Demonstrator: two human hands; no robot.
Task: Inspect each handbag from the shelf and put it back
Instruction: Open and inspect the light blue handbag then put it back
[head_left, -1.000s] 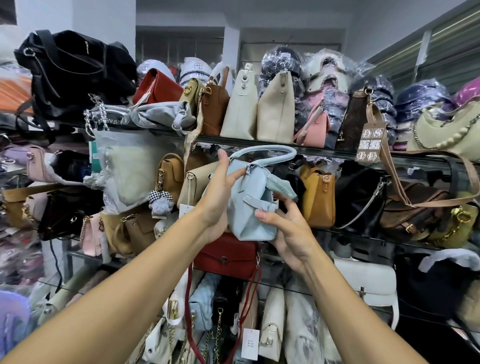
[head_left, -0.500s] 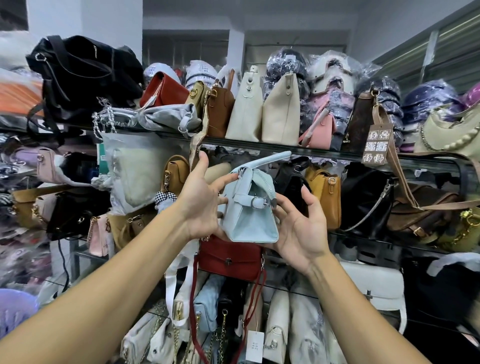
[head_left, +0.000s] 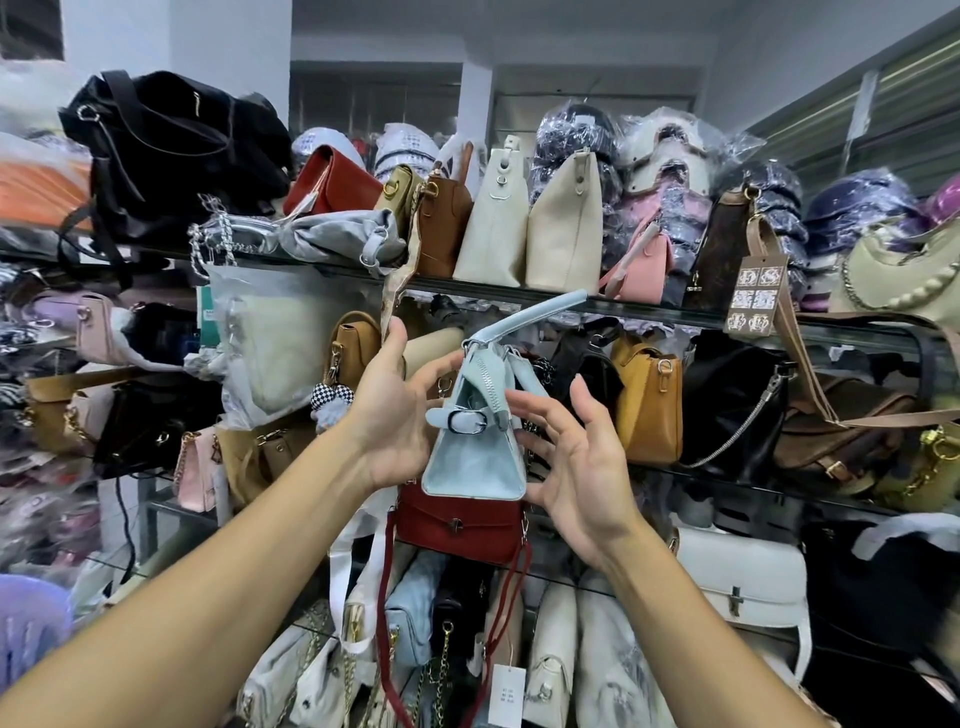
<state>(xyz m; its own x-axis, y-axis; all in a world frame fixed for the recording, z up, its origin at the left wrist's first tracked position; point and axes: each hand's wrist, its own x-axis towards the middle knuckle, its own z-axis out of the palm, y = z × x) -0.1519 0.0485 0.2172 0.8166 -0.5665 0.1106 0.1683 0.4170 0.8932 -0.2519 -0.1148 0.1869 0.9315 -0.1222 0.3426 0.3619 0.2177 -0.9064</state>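
I hold a small light blue handbag (head_left: 472, 462) at chest height in front of the shelves, its narrow end with a buckled strap facing me and its handle pointing up to the right. My left hand (head_left: 392, 415) grips the bag's left side; its thumb is raised and its lower fingers are hidden behind the bag. My right hand (head_left: 576, 462) is spread open, with its fingertips touching the bag's right side and its thumb free.
Glass shelves (head_left: 649, 309) packed with handbags fill the view. A mustard bag (head_left: 649, 405) and a black bag (head_left: 727, 405) stand right of my hands, and a red bag (head_left: 462, 525) sits just below. Cream bags (head_left: 561, 234) stand on the top shelf.
The blue bag has turned from its broad face to its narrow end facing me. My right hand's fingers have opened and spread, and both hands have shifted slightly.
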